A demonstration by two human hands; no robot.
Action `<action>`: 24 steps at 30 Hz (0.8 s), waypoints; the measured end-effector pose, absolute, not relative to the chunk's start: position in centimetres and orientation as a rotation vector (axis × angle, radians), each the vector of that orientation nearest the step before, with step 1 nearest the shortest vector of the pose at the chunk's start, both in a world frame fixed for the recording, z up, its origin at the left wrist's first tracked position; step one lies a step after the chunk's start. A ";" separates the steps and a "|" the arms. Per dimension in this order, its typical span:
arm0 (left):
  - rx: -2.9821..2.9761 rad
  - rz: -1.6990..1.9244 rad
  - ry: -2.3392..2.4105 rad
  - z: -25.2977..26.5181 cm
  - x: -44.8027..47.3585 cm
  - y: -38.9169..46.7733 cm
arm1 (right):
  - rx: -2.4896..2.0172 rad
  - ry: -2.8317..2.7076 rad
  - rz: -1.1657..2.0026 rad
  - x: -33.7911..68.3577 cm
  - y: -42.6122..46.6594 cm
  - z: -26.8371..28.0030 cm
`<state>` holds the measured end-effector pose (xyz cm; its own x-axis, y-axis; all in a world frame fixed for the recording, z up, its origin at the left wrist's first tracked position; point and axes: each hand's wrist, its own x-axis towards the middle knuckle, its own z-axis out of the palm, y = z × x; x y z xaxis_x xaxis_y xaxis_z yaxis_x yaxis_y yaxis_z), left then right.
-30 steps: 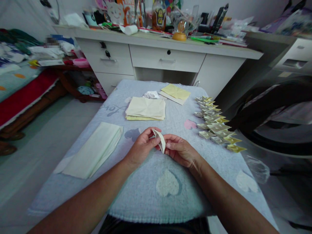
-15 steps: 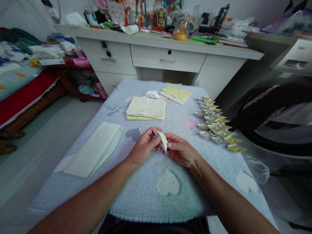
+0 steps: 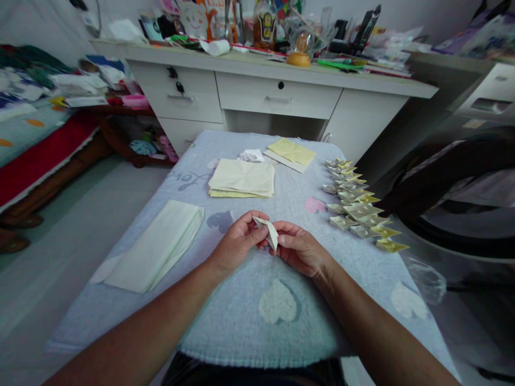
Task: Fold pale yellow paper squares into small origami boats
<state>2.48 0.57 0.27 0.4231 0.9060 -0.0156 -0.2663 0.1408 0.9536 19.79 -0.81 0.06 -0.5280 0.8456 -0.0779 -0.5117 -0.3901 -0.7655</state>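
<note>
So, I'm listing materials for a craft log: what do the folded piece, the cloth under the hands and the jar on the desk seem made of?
Folded piece: matte paper, by its creases and thin edges.
Cloth: soft, matte, probably fleece or flannel, judging by its fuzzy surface.
Jar: glossy, likely glass, given its see-through top, though clear plastic is possible.
</note>
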 end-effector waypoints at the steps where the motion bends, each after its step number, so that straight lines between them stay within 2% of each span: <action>1: 1.107 0.963 0.723 0.3 2.5 0.6 | -0.595 -0.887 1.993 19.8 -0.8 0.0; 12: 1.102 0.962 0.750 0.7 2.4 0.4 | -0.610 -0.967 1.937 19.6 -1.1 0.2; 24: 1.026 0.949 0.661 0.6 2.5 0.5 | -0.539 -0.759 2.087 20.1 -0.9 0.3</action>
